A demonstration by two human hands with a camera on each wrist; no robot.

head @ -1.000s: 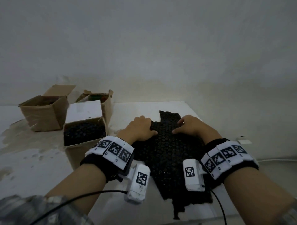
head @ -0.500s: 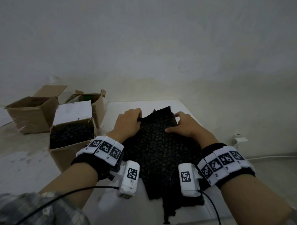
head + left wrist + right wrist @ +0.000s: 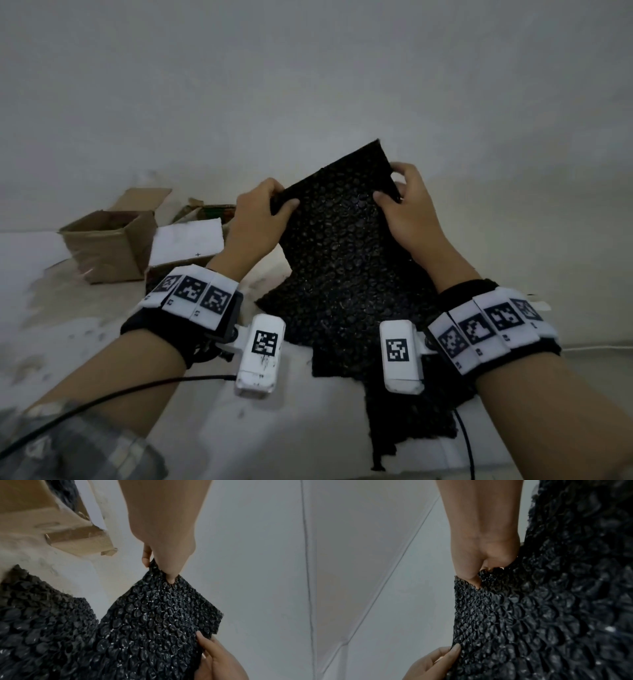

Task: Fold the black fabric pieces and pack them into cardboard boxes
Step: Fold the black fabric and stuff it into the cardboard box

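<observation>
While the far end is raised off the table (image 3: 205, 428):
Boxes: three cardboard boxes (image 3: 106, 246) seen at left, nearest one packed with black material.
Left hand (image 3: 255, 222): left corner of black fabric (image 3: 342, 274) is pinched.
Right hand (image 3: 409, 212): right corner is pinched; lower fabric is left on table.

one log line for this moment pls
step: fold | left hand: pinches far edge of black fabric piece | right hand: pinches same edge | far end raised off table | cardboard boxes: left
</observation>
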